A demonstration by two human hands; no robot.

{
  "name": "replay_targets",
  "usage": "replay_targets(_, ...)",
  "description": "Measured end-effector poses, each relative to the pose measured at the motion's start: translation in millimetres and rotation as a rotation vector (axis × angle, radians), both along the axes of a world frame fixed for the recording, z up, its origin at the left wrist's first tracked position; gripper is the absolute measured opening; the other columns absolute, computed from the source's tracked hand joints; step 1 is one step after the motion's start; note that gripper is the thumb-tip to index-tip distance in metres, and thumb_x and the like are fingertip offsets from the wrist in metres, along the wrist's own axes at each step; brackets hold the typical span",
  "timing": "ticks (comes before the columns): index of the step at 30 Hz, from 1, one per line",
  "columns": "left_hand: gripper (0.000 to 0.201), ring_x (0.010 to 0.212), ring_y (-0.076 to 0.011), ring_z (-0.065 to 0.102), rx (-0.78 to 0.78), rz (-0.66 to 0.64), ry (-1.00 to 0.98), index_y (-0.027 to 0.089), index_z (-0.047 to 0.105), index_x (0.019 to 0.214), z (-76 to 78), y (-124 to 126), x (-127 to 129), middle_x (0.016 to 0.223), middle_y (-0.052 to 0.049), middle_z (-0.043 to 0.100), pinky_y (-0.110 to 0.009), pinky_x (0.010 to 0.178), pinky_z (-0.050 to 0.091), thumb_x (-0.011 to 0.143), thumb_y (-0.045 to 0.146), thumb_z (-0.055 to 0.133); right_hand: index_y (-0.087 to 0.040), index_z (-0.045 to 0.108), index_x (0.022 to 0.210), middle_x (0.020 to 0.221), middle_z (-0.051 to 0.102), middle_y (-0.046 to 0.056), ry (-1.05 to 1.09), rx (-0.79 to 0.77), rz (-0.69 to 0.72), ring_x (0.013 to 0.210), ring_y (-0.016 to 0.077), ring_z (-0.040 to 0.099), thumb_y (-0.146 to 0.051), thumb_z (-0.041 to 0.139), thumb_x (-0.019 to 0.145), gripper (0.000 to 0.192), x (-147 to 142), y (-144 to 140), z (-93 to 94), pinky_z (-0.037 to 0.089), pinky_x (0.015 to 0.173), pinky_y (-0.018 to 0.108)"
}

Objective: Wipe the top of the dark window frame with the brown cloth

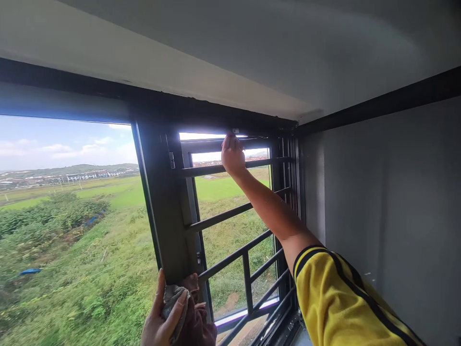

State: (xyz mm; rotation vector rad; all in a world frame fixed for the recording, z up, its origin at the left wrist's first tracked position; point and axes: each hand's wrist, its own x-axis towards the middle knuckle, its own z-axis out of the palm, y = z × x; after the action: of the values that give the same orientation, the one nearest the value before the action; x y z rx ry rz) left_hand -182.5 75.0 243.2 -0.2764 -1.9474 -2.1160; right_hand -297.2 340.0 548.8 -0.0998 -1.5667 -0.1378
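Two hands | right hand (pixel 232 154) raised to window frame (pixel 230 129) | left hand (pixel 160 317) clutching cloth (pixel 173 295)

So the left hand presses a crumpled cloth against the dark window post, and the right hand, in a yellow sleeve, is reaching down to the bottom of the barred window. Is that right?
Not quite. The head view shows the right hand reaching up to the top of the black-barred window, touching its upper frame, not the bottom. The rest holds: the left hand presses the crumpled grey-brown cloth against the dark metal window post.

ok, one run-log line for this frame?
left hand: grip on cloth against window frame | right hand: raised to top rail | bars: behind
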Motion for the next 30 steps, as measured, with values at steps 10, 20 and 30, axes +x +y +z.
replay_targets(10, 0.097, 0.109, -0.0199, 0.061, 0.017, -0.004, 0.005, 0.035, 0.033, 0.146, 6.1, 4, 7, 0.108, 0.005, 0.069, -0.018, 0.085, 0.050, 0.064, 0.061, 0.078, 0.000, 0.043, 0.141, 0.132, 0.054, 0.025, -0.069, 0.046, -0.105, 0.121, 0.0286, 0.055, -0.021, 0.030, 0.101, 0.047, 7, 2, -1.9, 0.051, 0.097, 0.041)
replay_targets(20, 0.104, 0.118, -0.0284, 0.055, -0.024, -0.029, -0.015, 0.034, 0.027, 0.149, -0.4, 0, 1, 0.117, 0.001, 0.066, -0.036, 0.104, 0.040, 0.063, 0.070, 0.073, 0.002, 0.044, 0.139, 0.134, 0.054, 0.022, -0.050, 0.125, -0.096, 0.125, 0.0269, 0.052, -0.016, 0.027, 0.100, 0.046, 7, 14, -3.9, 0.050, 0.100, 0.038)
replay_targets(30, 0.095, 0.109, -0.0218, 0.060, -0.092, 0.008, 0.001, 0.040, 0.029, 0.147, -6.9, -1, -5, 0.114, 0.007, 0.067, -0.023, 0.086, 0.044, 0.068, 0.072, 0.069, 0.000, 0.042, 0.142, 0.136, 0.051, 0.023, -0.050, 0.052, -0.018, 0.126, 0.0279, 0.052, -0.020, 0.025, 0.101, 0.049, 8, 11, -4.6, 0.049, 0.102, 0.043)
